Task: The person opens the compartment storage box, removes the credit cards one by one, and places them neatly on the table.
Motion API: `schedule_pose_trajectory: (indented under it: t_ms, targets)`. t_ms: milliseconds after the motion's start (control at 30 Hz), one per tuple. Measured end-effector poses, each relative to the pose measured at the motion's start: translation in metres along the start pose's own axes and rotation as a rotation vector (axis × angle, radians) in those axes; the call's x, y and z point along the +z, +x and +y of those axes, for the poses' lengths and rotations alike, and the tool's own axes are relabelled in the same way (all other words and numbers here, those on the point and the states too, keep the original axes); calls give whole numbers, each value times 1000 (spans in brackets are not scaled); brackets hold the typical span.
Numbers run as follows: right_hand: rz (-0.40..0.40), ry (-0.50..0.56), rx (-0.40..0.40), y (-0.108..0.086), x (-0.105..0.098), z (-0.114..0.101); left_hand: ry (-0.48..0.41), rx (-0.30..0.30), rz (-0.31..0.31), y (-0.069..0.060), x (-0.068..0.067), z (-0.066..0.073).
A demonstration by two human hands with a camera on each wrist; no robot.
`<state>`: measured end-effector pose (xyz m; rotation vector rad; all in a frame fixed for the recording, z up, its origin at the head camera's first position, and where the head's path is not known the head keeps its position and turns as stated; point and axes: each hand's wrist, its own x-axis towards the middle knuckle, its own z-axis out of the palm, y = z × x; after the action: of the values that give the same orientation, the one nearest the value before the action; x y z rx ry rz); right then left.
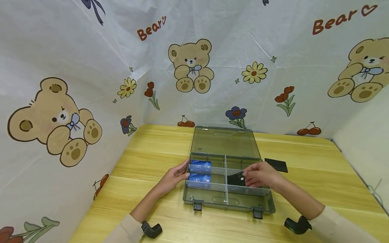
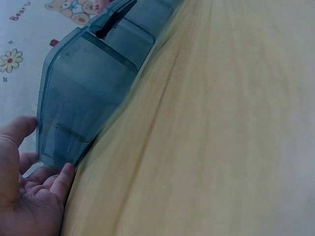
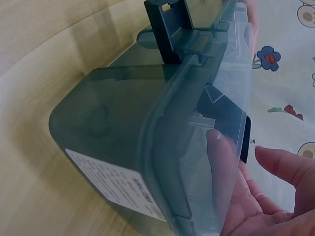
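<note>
A translucent green-grey divided box (image 1: 205,199) lies with its lid (image 1: 225,142) folded back. My left hand (image 1: 174,177) touches its left side; in the left wrist view the thumb and fingers of this hand (image 2: 34,196) rest against the box's end wall (image 2: 81,93), loosely bent. My right hand (image 1: 262,175) reaches into the right middle compartment at a black card (image 1: 235,179). The right wrist view shows that hand (image 3: 251,206) with its fingers behind the clear divider beside the black card (image 3: 246,140), the thumb apart from it. Blue cards (image 1: 201,165) stand in two left compartments.
Another black card or flat piece (image 1: 277,165) lies on the wooden table (image 1: 158,145) to the right of the box. Two black latches (image 1: 197,206) hang open at the box's front edge. A bear-patterned cloth (image 1: 218,104) rises behind the table and along its left side.
</note>
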<state>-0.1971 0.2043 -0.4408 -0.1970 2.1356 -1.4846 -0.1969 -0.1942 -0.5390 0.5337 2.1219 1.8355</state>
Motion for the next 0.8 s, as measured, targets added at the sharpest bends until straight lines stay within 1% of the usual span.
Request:
schedule_pose_trajectory:
  t_ms: [200,300,500,800]
  targets:
    - [59,-41,13,2,7,-1,-4,14,-2,1,0,0]
    - [68,-41,11,2,9,-2,-7,9,-4,1,0,-1]
    - [78,-35,10,1,10,0,-3,24,-9,0,0,-4]
    - [106,-26,8,-1,6,2,-9,8,-10,1,0,-2]
